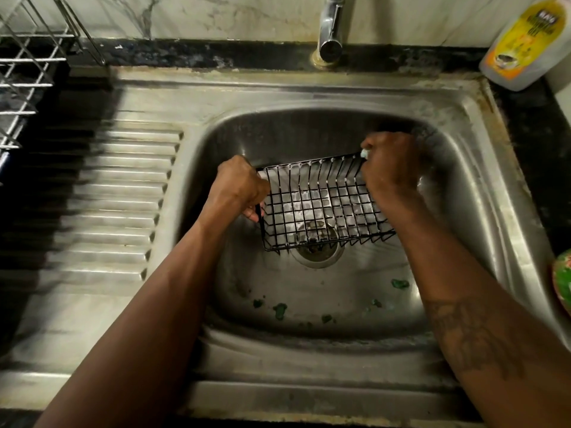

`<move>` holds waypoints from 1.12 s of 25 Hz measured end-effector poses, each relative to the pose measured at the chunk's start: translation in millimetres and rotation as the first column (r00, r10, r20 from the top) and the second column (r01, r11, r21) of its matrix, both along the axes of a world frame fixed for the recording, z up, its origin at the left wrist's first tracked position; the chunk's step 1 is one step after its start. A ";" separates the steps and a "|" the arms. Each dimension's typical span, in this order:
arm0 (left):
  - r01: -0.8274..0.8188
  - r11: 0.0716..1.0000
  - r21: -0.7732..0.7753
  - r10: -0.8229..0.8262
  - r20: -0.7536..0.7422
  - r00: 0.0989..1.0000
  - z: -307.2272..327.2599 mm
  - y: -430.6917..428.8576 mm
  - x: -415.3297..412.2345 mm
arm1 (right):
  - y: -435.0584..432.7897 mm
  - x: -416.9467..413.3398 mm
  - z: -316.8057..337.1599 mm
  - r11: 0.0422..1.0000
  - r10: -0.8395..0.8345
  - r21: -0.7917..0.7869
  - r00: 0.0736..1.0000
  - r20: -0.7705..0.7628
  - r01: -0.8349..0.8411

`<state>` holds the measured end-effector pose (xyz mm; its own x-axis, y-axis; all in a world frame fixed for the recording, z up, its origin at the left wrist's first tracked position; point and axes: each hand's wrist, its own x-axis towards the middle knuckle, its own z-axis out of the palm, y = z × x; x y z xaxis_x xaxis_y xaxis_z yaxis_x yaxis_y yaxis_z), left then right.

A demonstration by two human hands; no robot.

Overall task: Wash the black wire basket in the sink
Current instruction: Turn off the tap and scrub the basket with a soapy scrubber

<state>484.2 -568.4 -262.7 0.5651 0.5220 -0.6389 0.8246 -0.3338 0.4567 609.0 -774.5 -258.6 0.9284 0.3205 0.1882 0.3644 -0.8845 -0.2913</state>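
Gripped at its left end by the curled left hand (239, 188), a black wire basket (324, 208) (a shallow oblong grid, filmed with suds) is held tilted over the drain (318, 250), its right end clasped by the right hand (391, 163). The steel sink (482, 186) is flanked by a ribbed draining board (117, 193) and wire rack (27, 72) on the left, and a yellow-labelled bottle (519, 41) far right.

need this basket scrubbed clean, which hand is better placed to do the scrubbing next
Right, probably. The right hand sits at the black wire basket's right end with something pale, perhaps a scrubber, in its fingers. The left hand grips the left end, steadying it.
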 end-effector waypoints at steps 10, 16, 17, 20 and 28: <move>-0.057 0.998 -0.016 0.058 0.064 0.996 2.3 0.2 0.3 | 78.4 -64.7 -13.0 0.839 0.537 0.104 0.843 0.003 -0.535; -0.056 0.995 -0.078 0.058 0.026 0.998 -3.0 2.7 2.3 | -5.7 2.9 -8.5 0.994 -0.033 0.107 0.999 0.023 0.030; -0.055 0.996 -0.073 0.057 0.026 0.998 -3.3 3.5 2.8 | -8.2 7.3 -11.7 0.991 -0.062 0.120 0.998 0.031 0.058; -0.068 0.996 -0.061 0.071 0.050 0.996 -3.8 2.8 3.0 | 12.7 -8.1 -17.1 0.954 0.082 0.278 0.991 0.110 -0.110; -0.006 0.999 -0.045 0.005 -0.012 1.000 5.7 -0.8 0.8 | 78.6 -54.2 -52.0 0.708 0.642 0.256 0.751 0.157 -0.659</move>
<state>485.1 -569.2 -257.0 0.5547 0.4960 -0.6681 0.8317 -0.3085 0.4616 554.8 -695.9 -310.5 0.4957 0.7669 0.4076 0.8407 -0.3058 -0.4470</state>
